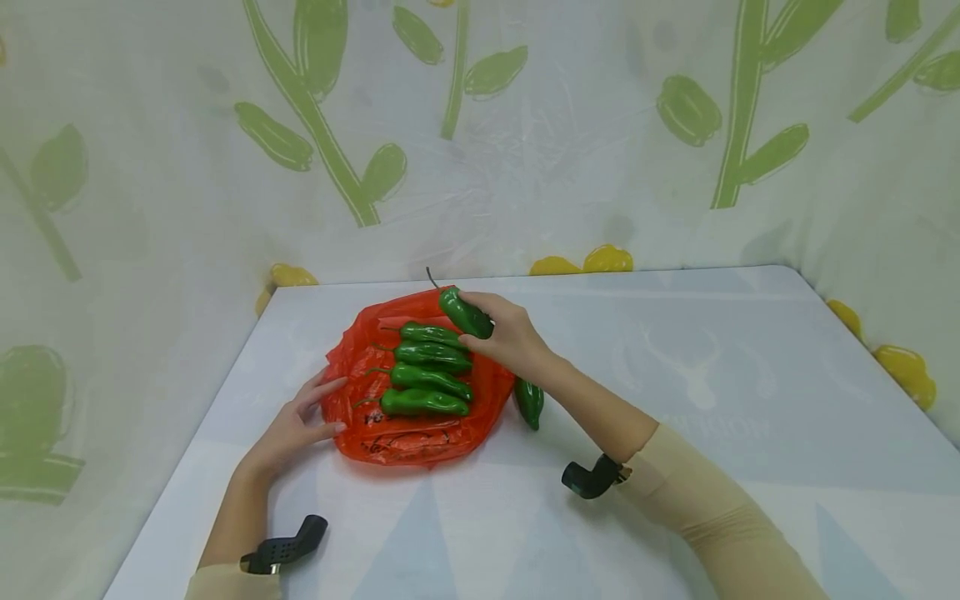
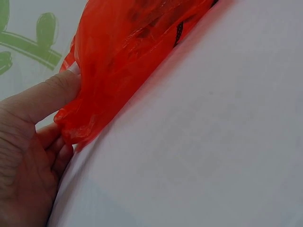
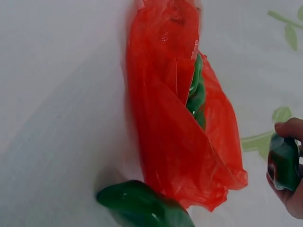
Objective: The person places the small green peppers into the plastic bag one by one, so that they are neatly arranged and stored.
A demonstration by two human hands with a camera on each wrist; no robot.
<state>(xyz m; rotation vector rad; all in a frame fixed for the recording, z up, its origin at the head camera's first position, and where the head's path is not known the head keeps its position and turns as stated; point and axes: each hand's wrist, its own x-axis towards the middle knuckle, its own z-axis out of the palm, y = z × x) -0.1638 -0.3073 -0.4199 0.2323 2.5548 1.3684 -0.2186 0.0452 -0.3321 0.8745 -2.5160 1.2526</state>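
A red plastic bag (image 1: 405, 446) lies spread on the table, with several green chili peppers (image 1: 431, 357) side by side in its opening, stems to the left. My left hand (image 1: 300, 425) is at the bag's left edge. In the left wrist view its thumb (image 2: 57, 92) presses the red film, with the other fingers curled below the bag's corner. Over the bag's far right side, my right hand (image 1: 510, 333) grips another green chili pepper (image 1: 463, 310) between thumb and fingers, stem pointing up and left. One more pepper (image 1: 529, 404) rests on the table, right against the bag's right side.
The white table (image 1: 675, 350) has a pale deer-head print at right. Behind it hangs a curtain (image 1: 555, 150) with green plant patterns. A black wrist camera (image 1: 288, 546) sits on the left forearm, another black camera (image 1: 592, 479) on the right.
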